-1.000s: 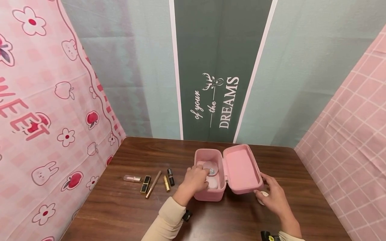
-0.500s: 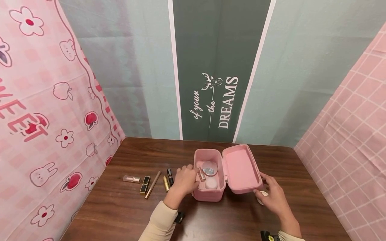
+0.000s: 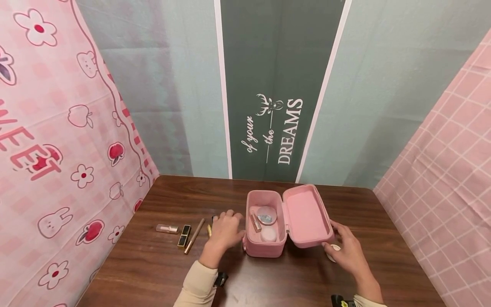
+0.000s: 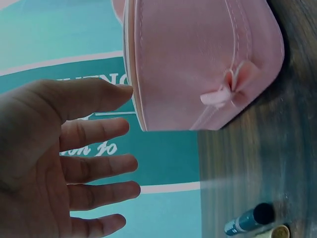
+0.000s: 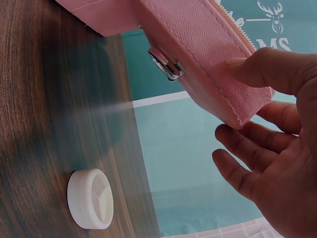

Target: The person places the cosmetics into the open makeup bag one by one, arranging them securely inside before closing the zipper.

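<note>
My right hand grips the corner of the raised lid of a pink cosmetic case, thumb on one side and fingers on the other. Inside the case lie a round compact, a rose-gold lipstick tube and a round white item. Just left of the case, my left hand hovers with relaxed, spread fingers and nothing in them. In the left wrist view its thumb lies close to the case's rim. Beneath it, a gold tube and a dark tube are partly hidden in the head view.
Farther left on the wooden table lie a clear lip gloss tube, a black-and-gold rectangular item and a slim brown pencil. A small round white container stands below the right hand. Fabric hangings surround the table.
My left hand has come out of the case and moved left toward the tubes, uncovering the rose-gold lipstick inside. The right hand keeps its hold on the lid.
</note>
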Demonstrator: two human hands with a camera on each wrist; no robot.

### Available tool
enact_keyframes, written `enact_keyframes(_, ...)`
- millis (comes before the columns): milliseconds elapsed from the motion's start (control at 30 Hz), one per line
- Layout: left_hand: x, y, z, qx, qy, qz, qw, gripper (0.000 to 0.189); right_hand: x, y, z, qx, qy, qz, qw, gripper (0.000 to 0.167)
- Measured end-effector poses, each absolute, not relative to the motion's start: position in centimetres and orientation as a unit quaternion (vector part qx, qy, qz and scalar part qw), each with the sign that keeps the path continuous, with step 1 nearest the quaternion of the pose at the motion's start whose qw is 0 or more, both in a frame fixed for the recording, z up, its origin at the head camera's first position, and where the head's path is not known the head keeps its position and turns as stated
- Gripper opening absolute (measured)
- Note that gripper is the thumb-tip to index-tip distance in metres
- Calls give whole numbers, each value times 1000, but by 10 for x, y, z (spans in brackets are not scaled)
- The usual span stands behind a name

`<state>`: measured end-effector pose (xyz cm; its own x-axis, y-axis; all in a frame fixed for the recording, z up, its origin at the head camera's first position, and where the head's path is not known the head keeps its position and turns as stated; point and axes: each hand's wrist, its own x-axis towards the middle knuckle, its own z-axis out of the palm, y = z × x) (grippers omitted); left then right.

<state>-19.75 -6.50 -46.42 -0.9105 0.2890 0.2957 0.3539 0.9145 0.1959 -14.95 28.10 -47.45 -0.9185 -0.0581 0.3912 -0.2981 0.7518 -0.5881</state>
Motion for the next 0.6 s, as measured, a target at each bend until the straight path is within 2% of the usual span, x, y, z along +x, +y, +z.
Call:
enact_keyframes(367,-195,-81,-473,-119,-980,-129,96,41,-150,280,-474,98,-918,341,176,67)
enact_keyframes(600,-194,-90,-485,-104,-979,-146,96,43,-150,279,-472,89,-923,337,166,66)
